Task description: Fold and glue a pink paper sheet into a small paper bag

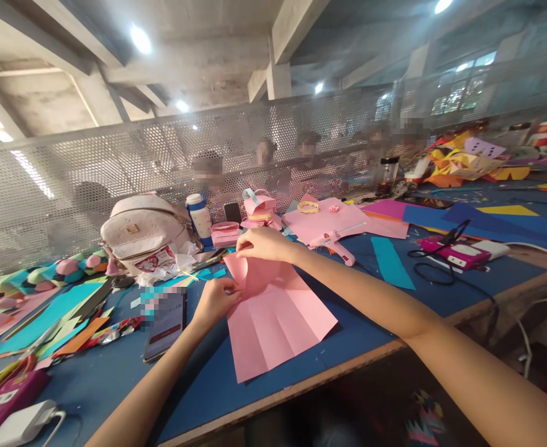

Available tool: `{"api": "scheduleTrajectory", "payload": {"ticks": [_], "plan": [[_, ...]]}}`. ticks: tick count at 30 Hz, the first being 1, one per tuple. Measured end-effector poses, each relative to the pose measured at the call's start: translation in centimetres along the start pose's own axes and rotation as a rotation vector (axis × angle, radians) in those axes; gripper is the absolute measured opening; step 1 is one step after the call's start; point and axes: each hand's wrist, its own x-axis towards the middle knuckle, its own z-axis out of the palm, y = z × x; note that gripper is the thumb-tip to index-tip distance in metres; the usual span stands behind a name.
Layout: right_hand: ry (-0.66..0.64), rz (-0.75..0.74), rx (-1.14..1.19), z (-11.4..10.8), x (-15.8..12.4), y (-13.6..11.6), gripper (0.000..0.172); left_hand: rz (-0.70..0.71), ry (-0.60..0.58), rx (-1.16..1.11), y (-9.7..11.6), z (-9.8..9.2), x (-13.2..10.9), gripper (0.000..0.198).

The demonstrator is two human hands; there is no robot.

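Observation:
A creased sheet of pink paper point(273, 320) lies on the blue table in front of me, its far left corner curled upward. My left hand point(215, 301) pinches the sheet's left edge between thumb and fingers. At the far edge, my right hand point(264, 244) grips the raised part, fingers closed on it. Several crease lines run across the flat portion nearest me. Just left of my left hand rests a phone point(165, 329). Beyond my right forearm lies a pink glue gun point(333, 244) on its side.
Behind the sheet stand a pale backpack point(145, 233), a bottle point(200, 220) and a folded pink paper piece point(260, 208). Coloured paper point(54, 313) is spread at left. A magenta power strip point(457, 251) with cables sits at right. A perforated metal screen point(161, 149) borders the table.

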Motion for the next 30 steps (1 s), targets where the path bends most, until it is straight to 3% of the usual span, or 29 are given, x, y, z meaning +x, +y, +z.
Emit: {"api": "scheduleTrajectory", "payload": {"ticks": [2, 8, 14, 18, 23, 30], "plan": [[0.007, 0.002, 0.003, -0.1, 0.1, 0.3, 0.008, 0.0, 0.008, -0.026, 0.0, 0.0, 0.0, 0.031], [0.005, -0.02, 0.029, 0.4, 0.4, 1.0, 0.011, -0.037, 0.017, -0.237, -0.1, -0.7, 0.3, 0.049], [-0.02, -0.077, 0.065, 0.3, 0.5, 0.7, 0.013, -0.045, -0.015, -0.451, 0.4, -1.1, 0.7, 0.047], [-0.014, -0.079, 0.053, 0.3, 0.2, 0.0, 0.012, -0.039, 0.013, -0.456, 0.4, -0.6, 0.3, 0.042], [0.027, -0.058, 0.045, 0.6, -0.1, -0.7, 0.012, -0.025, 0.143, -0.383, 0.4, -0.6, -0.2, 0.03], [0.032, -0.044, 0.07, 0.9, 0.2, 0.1, 0.013, 0.004, 0.211, -0.38, 1.2, -0.6, -0.4, 0.028]]}}
